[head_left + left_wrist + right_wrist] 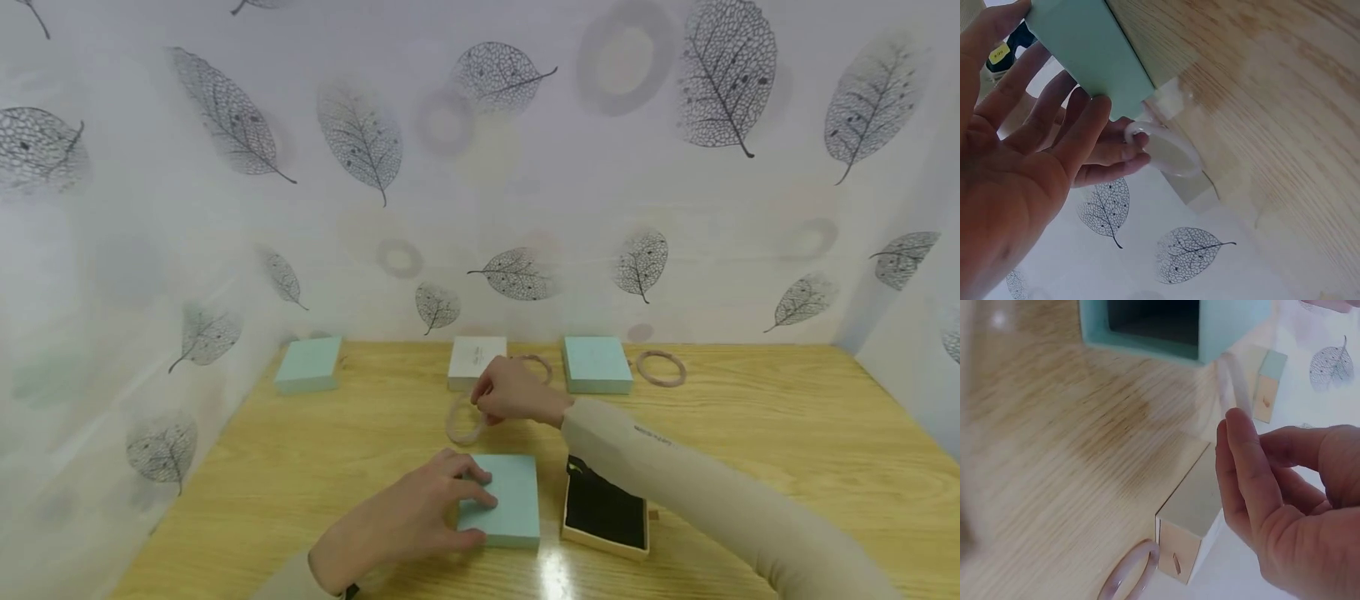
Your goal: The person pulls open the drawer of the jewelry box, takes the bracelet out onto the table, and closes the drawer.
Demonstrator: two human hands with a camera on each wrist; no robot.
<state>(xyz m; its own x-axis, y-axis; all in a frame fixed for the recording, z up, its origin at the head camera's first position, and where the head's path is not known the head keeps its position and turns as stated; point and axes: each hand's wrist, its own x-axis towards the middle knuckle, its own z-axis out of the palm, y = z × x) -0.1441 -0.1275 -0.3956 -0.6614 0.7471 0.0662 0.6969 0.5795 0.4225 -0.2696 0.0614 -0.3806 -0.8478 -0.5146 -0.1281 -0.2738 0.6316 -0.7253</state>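
Observation:
A pale pink bangle [454, 427] is pinched in the fingertips of my right hand [517, 390], just above the table beyond the mint box sleeve. The same bangle [1179, 159] shows in the left wrist view, tilted. My left hand [420, 512] holds the left part of the mint sleeve [513, 500], bent fingers on top and thumb at the near edge. In the right wrist view the sleeve [1235, 325] is hollow at its end. Right of it lies a drawer tray [606, 510] with black lining, partly under my right sleeve.
Along the back stand a mint box [309, 362], a white box [477, 350] and another mint box [597, 362]. One bangle [549, 371] lies beside the white box, partly behind my right hand. Another bangle [678, 379] lies farther right. A leaf-patterned curtain [420, 192] closes the back.

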